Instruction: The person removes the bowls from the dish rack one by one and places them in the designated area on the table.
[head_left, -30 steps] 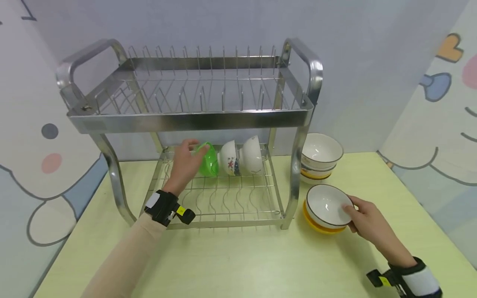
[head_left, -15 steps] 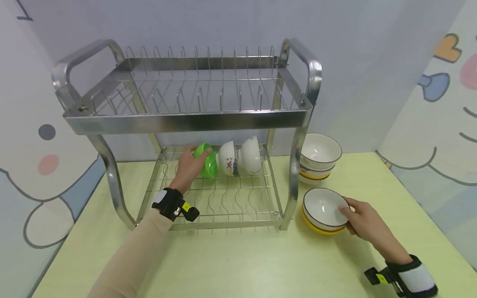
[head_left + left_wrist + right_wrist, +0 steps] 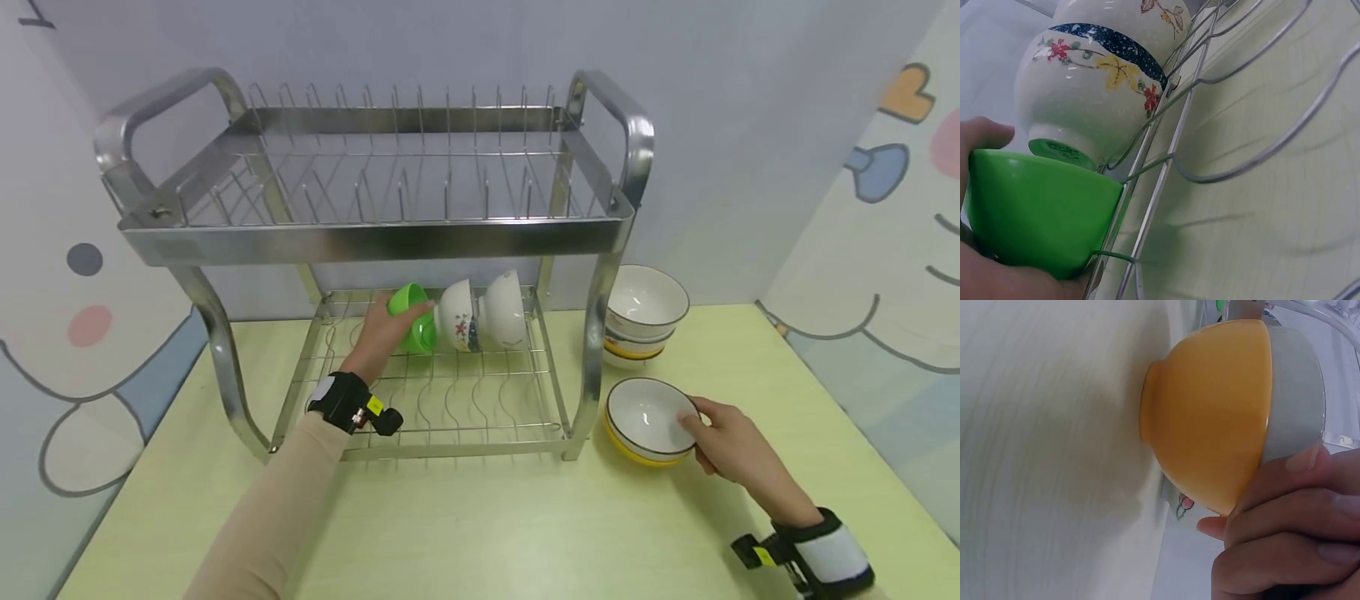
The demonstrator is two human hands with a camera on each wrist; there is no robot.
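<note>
Left hand (image 3: 381, 333) gripping a green bowl (image 3: 1044, 212) tilted on the lower tier of a metal rack (image 3: 375, 242), just beside flower-patterned white bowls (image 3: 1082, 97), right hand (image 3: 731, 446) pinching the rim of a yellow-and-white bowl (image 3: 1216, 412), right of the rack, near stacked bowls (image 3: 645, 302)

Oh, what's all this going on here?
A person is handling bowls at a two-tier metal dish rack. Their left hand grips a green bowl on the lower tier, next to two white patterned bowls standing on edge. Their right hand holds the rim of a white bowl, yellow showing below it, beside the rack. A stack of bowls stands behind that one.
</note>
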